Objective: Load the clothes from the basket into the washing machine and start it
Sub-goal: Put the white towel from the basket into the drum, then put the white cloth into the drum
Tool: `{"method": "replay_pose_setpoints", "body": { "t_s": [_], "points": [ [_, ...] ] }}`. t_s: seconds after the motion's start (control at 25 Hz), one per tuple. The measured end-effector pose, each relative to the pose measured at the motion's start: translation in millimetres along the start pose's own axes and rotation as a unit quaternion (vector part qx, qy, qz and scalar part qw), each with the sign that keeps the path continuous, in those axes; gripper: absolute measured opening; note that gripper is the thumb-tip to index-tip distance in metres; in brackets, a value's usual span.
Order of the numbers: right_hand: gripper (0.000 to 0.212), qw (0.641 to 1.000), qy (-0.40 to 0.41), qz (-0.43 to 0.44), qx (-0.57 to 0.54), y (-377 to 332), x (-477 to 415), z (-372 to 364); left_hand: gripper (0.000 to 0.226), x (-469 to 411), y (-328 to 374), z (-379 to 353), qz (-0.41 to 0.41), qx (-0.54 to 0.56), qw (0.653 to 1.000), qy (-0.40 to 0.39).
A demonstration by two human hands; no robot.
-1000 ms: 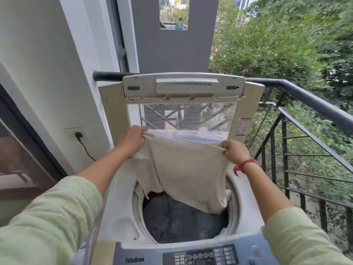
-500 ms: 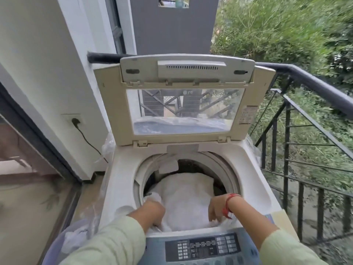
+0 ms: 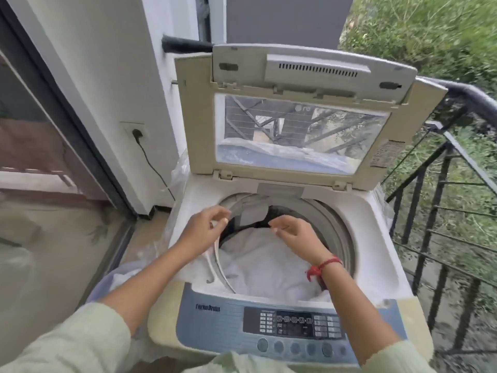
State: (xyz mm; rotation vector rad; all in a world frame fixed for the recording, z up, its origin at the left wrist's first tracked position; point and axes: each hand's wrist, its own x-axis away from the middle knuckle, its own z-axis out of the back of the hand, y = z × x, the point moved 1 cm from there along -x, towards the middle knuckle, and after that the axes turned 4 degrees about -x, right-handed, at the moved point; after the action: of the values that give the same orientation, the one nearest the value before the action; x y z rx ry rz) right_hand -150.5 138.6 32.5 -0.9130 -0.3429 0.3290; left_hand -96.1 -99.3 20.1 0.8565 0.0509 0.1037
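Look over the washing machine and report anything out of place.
Nothing looks spilled or broken. The one oddity is crumpled clear plastic sheeting bunched against the washing machine's left side, also showing through the open lid's window. The white cloth lies inside the drum.

A white crumpled cloth (image 3: pixel 269 267) lies in the cream top-loading washing machine (image 3: pixel 376 238). Its windowed plastic lid (image 3: pixel 309 71) stands up at the far side, the blue control panel (image 3: pixel 293 323) near. Black metal railing (image 3: pixel 441 200) right, white wall socket (image 3: pixel 133 130) left.
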Motion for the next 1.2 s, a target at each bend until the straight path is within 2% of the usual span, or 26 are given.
{"method": "replay_pose_setpoints", "body": {
  "t_s": [0.08,0.16,0.28,0.4,0.52,0.6,0.76,0.84,0.92,1.04,1.12,1.2],
  "points": [
    [0.014,0.995,0.04,0.045,-0.073,-28,-1,-25,0.018,27,-11,45,0.0,0.025,0.991,0.128],
    [0.012,0.99,0.019,0.059,-0.125,-53,-1,-55,0.025,61,-29,78,0.024,0.03,0.977,0.208],
    [0.014,0.984,-0.068,0.07,-0.147,-94,-1,-109,0.021,112,-66,112,0.107,0.017,0.955,0.275],
    [0.014,0.979,-0.133,0.084,-0.133,-134,1,-167,0.021,151,-118,134,0.174,0.041,0.938,0.296],
    [0.015,0.971,-0.202,0.079,-0.104,-161,-1,-240,0.02,185,-190,153,0.246,0.05,0.932,0.263],
    [0.014,0.97,-0.217,0.056,-0.092,-167,-3,-291,0.016,205,-243,158,0.293,0.035,0.934,0.2],
    [0.015,0.972,-0.215,-0.056,-0.081,-144,-17,-403,0.019,236,-356,156,0.368,0.021,0.928,0.044],
    [0.017,0.971,-0.208,-0.11,-0.046,-118,-28,-444,0.029,248,-401,147,0.385,0.016,0.922,-0.015],
    [0.018,0.966,-0.198,-0.164,-0.006,-79,-48,-496,0.035,253,-459,130,0.4,0.015,0.915,-0.046],
    [0.015,0.952,-0.2,-0.225,0.062,-22,-72,-554,0.02,240,-512,102,0.405,-0.025,0.911,-0.074],
    [0.027,0.944,-0.198,-0.244,0.098,13,-90,-587,0.023,221,-543,75,0.372,-0.078,0.921,-0.082],
    [0.048,0.945,-0.177,-0.243,0.127,43,-111,-614,0.036,199,-566,50,0.323,-0.107,0.933,-0.114]
  ]
}}
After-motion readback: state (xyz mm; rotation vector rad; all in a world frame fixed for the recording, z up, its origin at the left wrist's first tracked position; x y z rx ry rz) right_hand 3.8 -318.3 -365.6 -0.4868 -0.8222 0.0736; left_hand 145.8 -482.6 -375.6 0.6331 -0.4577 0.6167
